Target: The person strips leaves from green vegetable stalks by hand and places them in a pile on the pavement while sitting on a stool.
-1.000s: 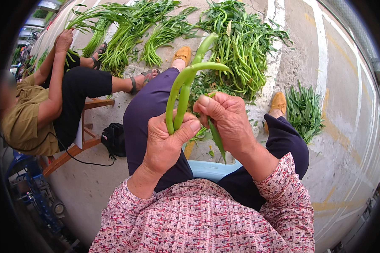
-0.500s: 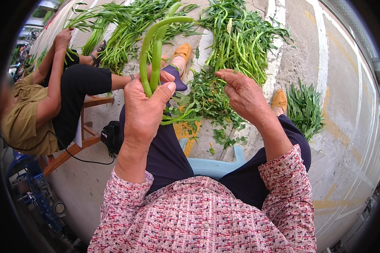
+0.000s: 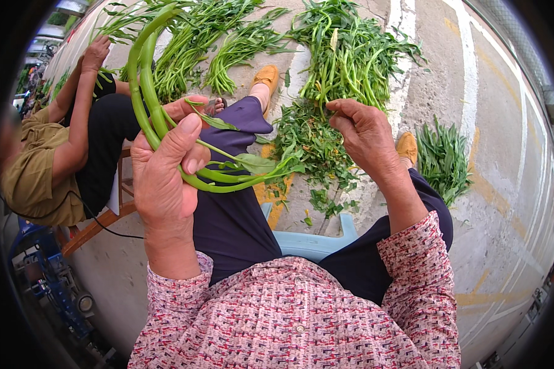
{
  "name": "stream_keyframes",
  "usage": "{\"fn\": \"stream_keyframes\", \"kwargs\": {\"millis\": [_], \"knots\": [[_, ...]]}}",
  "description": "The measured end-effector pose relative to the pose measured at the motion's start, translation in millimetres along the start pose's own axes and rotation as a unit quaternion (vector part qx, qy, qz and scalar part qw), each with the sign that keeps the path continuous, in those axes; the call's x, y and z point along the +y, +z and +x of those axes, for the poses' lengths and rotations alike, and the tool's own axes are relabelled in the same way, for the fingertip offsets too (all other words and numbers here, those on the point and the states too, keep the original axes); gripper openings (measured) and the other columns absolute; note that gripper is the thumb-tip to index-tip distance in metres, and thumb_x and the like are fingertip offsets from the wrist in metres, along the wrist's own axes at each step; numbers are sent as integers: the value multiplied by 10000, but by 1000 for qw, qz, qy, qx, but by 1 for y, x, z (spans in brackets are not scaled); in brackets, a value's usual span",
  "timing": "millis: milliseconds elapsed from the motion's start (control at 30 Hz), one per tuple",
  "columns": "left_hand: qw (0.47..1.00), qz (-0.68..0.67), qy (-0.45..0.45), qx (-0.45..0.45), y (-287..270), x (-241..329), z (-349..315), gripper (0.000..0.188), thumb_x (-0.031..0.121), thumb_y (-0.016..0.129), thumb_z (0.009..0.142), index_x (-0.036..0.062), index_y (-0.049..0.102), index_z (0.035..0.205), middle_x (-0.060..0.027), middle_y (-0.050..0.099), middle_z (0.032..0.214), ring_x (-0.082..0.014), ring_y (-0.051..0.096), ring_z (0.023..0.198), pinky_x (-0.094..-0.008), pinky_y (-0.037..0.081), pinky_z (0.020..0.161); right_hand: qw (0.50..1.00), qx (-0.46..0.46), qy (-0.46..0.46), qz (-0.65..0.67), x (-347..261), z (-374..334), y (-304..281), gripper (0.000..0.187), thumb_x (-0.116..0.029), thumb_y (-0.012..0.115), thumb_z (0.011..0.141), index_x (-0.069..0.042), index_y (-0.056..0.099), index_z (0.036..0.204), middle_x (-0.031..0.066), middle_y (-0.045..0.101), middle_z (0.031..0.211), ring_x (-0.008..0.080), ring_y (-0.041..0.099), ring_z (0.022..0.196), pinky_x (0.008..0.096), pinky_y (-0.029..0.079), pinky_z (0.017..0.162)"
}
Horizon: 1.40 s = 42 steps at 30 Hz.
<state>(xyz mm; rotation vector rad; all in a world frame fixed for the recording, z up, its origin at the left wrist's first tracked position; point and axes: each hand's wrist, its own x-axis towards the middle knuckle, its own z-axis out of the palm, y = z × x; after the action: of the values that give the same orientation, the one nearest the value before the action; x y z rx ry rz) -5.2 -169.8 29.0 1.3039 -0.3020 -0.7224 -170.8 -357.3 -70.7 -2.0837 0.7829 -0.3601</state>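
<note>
My left hand is closed round a few thick green water spinach stems. Their hollow ends curve upward, while thinner leafy tips trail out to the right over my knee. To the right, my right hand has its fingers bent together in a pinch; whether anything is between the fingertips is hard to make out. Below those fingertips lies a heap of torn leaves on the ground. Just beyond it rests a large pile of long-stemmed water spinach.
Another person sits at the left on a wooden seat, a hand raised with greens. More stems lie at the far left. A leafy bunch is beside my right shoe. A light blue stool shows between my legs.
My left hand has moved left with the stems, and their leafy tips now show more. My right hand has shifted slightly, its fingers more curled. The other person's near leg has drawn back.
</note>
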Motion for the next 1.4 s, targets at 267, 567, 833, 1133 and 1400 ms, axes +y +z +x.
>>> {"fn": "stream_keyframes", "kwargs": {"millis": [267,567,833,1133,1400], "knots": [[998,-58,16,4,-9,9,-1,244,45,598,857,-51,573,1080,-116,617,904,-25,392,479,-175,323,474,995,-26,-39,-90,7,-6,-2,183,-161,571,810,-68,664,937,150,643,838,330,619,810,416,489,730],[1000,-20,22,4,-13,2,-7,199,50,575,864,-50,586,1036,-247,627,992,-24,396,466,-175,338,473,996,-22,-30,-81,8,-9,-11,201,-197,559,807,-55,674,892,159,650,784,343,623,784,423,489,721],[997,-70,35,7,-5,8,-11,310,107,575,895,-69,530,1147,-76,591,850,-26,380,463,-182,318,466,996,-21,-29,-87,2,-13,-16,194,-223,569,820,-63,671,859,158,645,769,343,623,760,432,487,703],[998,-62,5,14,-15,11,-23,293,20,543,868,-75,534,1145,-84,580,919,-30,402,489,-188,330,484,993,9,-45,-105,10,-20,-23,165,-216,579,805,-76,666,800,131,637,724,336,614,725,425,477,668],[988,-141,-47,-37,-11,9,-36,305,201,580,901,-23,576,1109,-80,576,933,-53,427,489,-224,359,511,997,4,-42,-68,6,-35,-27,151,-191,581,817,-68,663,848,125,642,731,325,621,714,411,484,660]]}}
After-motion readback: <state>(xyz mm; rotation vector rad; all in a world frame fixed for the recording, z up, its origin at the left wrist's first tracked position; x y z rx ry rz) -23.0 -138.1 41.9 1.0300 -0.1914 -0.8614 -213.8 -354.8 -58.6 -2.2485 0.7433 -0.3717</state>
